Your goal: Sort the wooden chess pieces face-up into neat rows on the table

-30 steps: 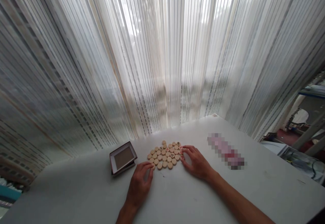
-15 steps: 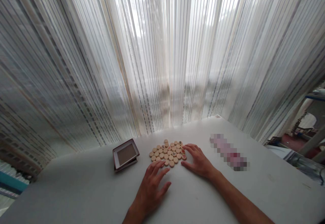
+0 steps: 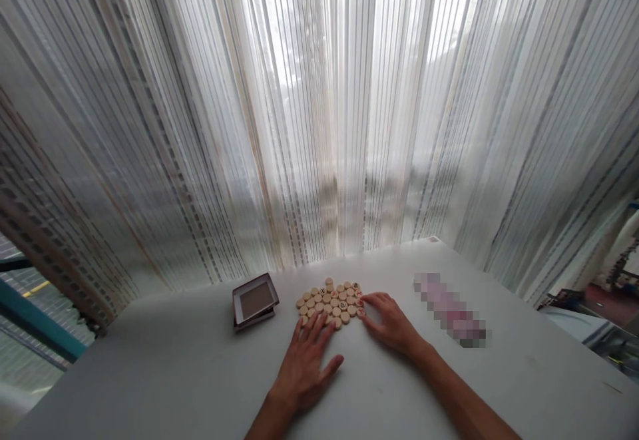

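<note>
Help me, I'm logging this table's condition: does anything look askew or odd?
Yes: left of the round pieces, the dark-rimmed tray sits crooked over the part beneath, its edges out of line. The pixelated item at right can't be judged.

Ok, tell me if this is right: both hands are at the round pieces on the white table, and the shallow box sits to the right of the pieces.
No, the shallow box sits to the left of the round pieces, as the head view shows. The left hand and right hand are indeed at the pieces, on the white table.
</note>
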{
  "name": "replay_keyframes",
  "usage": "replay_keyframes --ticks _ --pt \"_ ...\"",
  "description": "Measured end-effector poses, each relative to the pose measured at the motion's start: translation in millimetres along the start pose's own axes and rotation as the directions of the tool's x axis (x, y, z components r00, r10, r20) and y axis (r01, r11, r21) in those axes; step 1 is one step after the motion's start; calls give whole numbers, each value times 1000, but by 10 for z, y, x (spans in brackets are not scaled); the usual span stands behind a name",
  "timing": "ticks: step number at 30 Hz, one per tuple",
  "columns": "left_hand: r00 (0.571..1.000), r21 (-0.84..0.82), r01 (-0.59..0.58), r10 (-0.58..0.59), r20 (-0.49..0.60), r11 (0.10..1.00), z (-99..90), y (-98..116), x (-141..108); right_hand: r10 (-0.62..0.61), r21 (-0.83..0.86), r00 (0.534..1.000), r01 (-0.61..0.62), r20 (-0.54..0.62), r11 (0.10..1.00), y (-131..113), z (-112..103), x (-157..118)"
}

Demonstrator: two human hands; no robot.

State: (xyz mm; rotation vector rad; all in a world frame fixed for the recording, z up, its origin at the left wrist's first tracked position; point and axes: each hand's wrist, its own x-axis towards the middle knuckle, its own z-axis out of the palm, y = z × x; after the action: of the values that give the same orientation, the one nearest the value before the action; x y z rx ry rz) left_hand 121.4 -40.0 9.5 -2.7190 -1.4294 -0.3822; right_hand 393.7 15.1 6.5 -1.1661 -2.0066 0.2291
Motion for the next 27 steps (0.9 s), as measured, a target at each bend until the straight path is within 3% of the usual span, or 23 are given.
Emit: replay_keyframes --ticks 13,27 --pt "1000 3 -4 4 -27 1000 -10 6 -8 27 2 1000 -27 -16 1000 31 40 20" --pt "997 -16 76 -77 -20 997 32 36 28 39 56 999 -38 -20 998 61 29 15"
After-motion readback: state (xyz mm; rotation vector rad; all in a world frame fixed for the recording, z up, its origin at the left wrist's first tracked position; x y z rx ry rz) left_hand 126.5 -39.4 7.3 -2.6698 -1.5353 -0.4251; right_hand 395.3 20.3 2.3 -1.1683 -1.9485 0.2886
